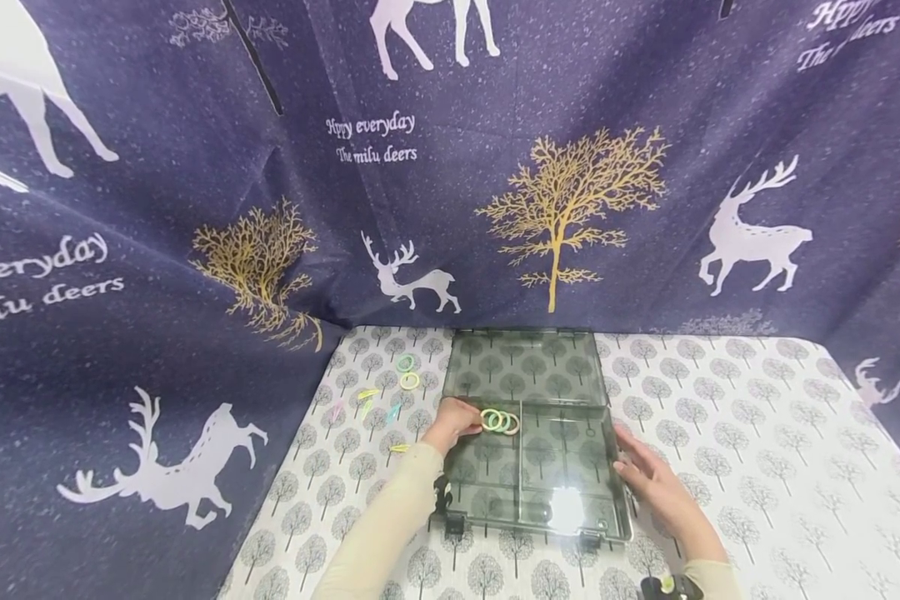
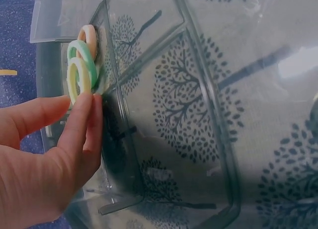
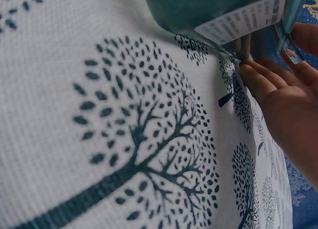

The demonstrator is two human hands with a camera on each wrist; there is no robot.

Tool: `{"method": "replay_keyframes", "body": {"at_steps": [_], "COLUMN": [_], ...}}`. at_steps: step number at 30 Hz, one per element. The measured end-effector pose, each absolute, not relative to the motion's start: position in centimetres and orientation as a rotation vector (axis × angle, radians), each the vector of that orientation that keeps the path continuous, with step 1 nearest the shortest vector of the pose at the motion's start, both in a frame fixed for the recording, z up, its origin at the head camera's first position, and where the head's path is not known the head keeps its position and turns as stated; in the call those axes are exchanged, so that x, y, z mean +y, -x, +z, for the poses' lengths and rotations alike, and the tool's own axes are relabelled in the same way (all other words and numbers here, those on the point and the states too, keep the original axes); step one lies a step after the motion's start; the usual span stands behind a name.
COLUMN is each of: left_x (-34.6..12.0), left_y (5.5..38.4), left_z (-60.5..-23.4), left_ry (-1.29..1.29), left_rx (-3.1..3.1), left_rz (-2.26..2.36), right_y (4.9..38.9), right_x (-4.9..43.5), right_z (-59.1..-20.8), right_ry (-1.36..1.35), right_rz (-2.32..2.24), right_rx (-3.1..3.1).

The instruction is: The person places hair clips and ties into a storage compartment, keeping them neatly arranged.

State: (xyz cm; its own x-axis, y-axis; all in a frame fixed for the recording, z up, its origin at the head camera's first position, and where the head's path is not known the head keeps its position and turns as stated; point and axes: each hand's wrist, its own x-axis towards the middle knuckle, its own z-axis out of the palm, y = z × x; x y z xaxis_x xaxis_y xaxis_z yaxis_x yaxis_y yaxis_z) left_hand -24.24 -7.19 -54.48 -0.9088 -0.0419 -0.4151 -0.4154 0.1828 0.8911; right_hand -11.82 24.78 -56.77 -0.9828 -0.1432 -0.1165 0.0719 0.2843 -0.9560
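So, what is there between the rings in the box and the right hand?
In the head view, the divider, the right compartment and the right side wall of the box lie between the rings and the right hand.

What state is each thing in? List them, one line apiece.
Box: open
Lid: folded back
Boxed yellow ring: held at its edge
Boxed green ring: overlapping the yellow
Boxed orange ring: overlapping the green
Loose rings: lying on tablecloth
Small coloured pieces: scattered on tablecloth
Left hand: pinches boxed yellow ring
Right hand: against box's right side
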Motion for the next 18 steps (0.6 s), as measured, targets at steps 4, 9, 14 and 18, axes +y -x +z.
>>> {"method": "replay_keyframes", "body": {"at_steps": [4, 9, 14, 18], "left_x": [-7.4, -7.7, -8.3, -9.0], "left_y": [24.1, 23.9, 23.9, 24.0], "left_z": [-54.3, -53.6, -52.8, -51.8], "left_ry": [0.429, 0.392, 0.33, 0.293], "left_rx": [2.162, 2.168, 2.165, 2.152], "left_rz": [1.782, 1.764, 1.764, 1.774], "right_y": [11.9, 11.8, 11.8, 11.9], "right_x": [24.8, 24.8, 24.8, 24.8], "right_z": [-56.7, -56.7, -56.7, -56.7], "right_ry": [0.062, 0.041, 0.045, 0.057], "right_rz": [-1.77, -1.763, -1.749, -1.754], "right_rx": [2.376, 2.37, 2.381, 2.383]}}
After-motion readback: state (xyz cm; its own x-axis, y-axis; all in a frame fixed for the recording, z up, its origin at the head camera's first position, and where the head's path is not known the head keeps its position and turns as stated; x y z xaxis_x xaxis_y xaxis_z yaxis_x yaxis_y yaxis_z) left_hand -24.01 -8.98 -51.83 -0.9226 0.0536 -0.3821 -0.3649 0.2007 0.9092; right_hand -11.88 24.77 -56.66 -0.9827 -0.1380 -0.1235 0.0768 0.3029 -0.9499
